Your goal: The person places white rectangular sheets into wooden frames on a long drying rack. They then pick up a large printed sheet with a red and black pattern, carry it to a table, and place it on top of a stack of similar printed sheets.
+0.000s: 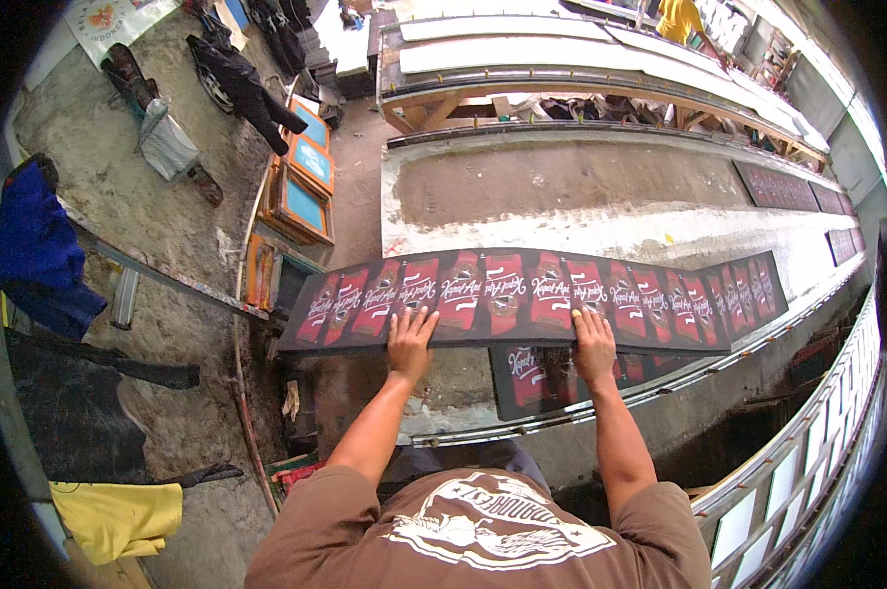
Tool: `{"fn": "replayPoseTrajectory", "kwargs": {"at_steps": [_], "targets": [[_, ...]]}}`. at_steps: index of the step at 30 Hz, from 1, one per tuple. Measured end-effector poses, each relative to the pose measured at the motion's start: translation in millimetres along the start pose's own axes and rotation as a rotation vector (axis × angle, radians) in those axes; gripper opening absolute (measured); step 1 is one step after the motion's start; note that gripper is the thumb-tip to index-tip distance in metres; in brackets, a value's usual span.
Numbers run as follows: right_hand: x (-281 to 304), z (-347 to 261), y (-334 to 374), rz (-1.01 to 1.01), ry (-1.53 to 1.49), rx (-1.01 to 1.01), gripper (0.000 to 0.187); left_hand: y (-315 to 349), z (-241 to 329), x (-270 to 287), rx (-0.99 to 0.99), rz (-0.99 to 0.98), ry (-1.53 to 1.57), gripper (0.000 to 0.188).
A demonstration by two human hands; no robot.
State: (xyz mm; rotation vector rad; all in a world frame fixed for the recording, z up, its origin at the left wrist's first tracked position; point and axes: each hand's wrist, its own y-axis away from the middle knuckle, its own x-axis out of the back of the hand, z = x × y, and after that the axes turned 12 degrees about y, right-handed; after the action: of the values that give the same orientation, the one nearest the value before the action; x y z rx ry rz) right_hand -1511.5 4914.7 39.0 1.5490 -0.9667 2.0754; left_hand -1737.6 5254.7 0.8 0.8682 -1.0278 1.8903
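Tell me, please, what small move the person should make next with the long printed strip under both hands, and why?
Probably smooth it outward. Both hands, left and right, lie flat, palms down, on the near edge of the long dark strip with red prints, which spans the worn table. The strip's left end juts past the table's edge, so sliding the palms apart would likely press it flat before anything else.

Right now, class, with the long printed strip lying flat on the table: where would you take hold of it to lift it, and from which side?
Take the long printed strip along its near long edge, coming from the person's side of the table. It is thin, wide and flat, so one grip would probably let it sag. Spread both hands apart, roughly where the left hand and right hand press now.
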Motion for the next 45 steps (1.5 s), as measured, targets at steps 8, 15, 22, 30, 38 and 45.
{"fn": "replayPoseTrajectory", "kwargs": {"at_steps": [8, 15, 22, 30, 38, 45], "targets": [[117, -43, -44, -0.035, -0.096, -0.046, 0.046, -50, -17, 115, -0.100, -0.125, 0.093, 0.057], [181, -143, -41, -0.404, -0.139, -0.247, 0.052, -61, -78, 207, -0.143, -0.504, 0.079, 0.034], [173, -156, -41, -0.433, -0.075, -0.220, 0.040, -77, -87, 209, -0.154, -0.703, 0.056, 0.028], [164, -153, -55, -0.510, 0.041, -0.282, 0.028, -97, -84, 215, -0.112, -0.780, -0.024, 0.028], [161, -148, -71, -0.592, 0.045, -0.305, 0.042, -117, -95, 208, -0.206, -0.734, -0.024, 0.026], [185, -189, -101, -0.397, -0.005, -0.454, 0.037, -175, -123, 240, -0.268, -0.731, 0.007, 0.034]]}}
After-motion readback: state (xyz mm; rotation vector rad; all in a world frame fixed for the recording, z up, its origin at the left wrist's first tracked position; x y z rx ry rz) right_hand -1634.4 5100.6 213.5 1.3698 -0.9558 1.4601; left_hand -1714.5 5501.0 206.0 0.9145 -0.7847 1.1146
